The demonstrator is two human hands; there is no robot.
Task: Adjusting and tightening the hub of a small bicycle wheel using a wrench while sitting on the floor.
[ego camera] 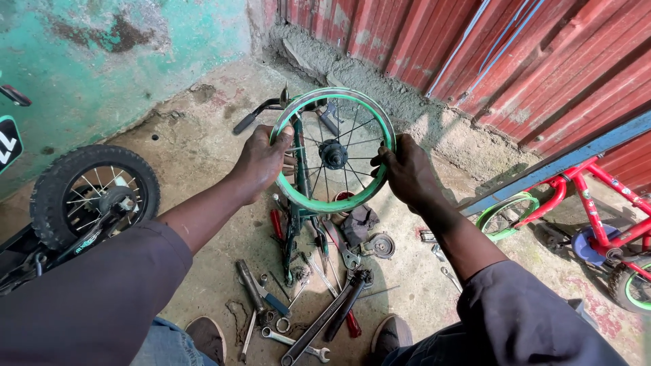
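I hold a small green bicycle wheel rim [352, 112] with thin spokes and a dark hub [333, 153] upright in front of me. My left hand [261, 161] grips the rim's left side. My right hand [405, 169] grips its right side, fingers curled over the edge. No tyre is on the rim. Below it a green bicycle frame [296, 224] lies on the concrete floor, with a black handlebar grip [246, 122] sticking out to the left behind the rim.
Wrenches, pliers [339, 308], a chain and small parts are scattered on the floor between my shoes. A black bicycle's knobby wheel [91, 193] stands at left. A red child's bicycle [597, 210] lies at right under a blue bar. Corrugated red wall behind.
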